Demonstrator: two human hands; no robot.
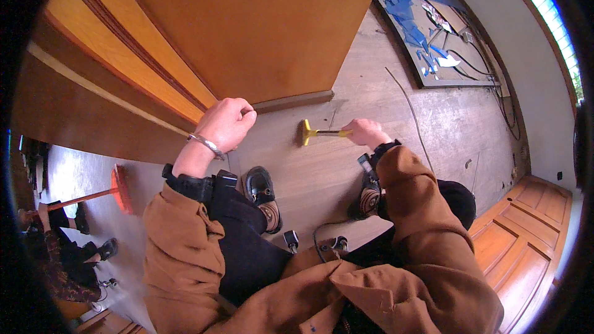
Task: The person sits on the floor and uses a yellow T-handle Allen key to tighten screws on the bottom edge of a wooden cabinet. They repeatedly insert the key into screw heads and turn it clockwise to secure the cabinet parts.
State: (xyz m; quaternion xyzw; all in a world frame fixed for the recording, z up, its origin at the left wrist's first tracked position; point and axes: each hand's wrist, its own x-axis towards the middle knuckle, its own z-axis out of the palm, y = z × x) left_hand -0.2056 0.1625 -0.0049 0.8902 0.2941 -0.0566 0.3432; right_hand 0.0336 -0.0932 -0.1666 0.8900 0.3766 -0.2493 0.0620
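person crouched on a wooden floor, holding a yellow scraper by a large wooden panel

seen from above, a person in a brown jacket and dark trousers squats on a worn grey-brown plank floor. the right hand is closed in a grip around the handle of a small yellow-headed scraper tool. the tool lies nearly level, its flat yellow head pointing to the person's left and sitting on or just above the floorboards, a little way out from the base of a big orange-brown wooden panel that fills the upper middle of the view. a dark watch sits on that right wrist.

the left hand is curled into a loose fist, knuckles up, resting against the lower corner edge of the same panel; whether it holds anything inside the fist cannot be told. a silver metal bracelet circles the left wrist.

below the hands, two dark shoes with pale patterned soles stand apart on the floor.

to the far left, a red-orange broom head on a wooden handle rests on the floor, and another person's legs and dark shoe show near the lower left rim. at upper right, a dark-framed panel of blue and white glass pieces lies on the floor with thin cables trailing beside it. a panelled wooden door lies at lower right
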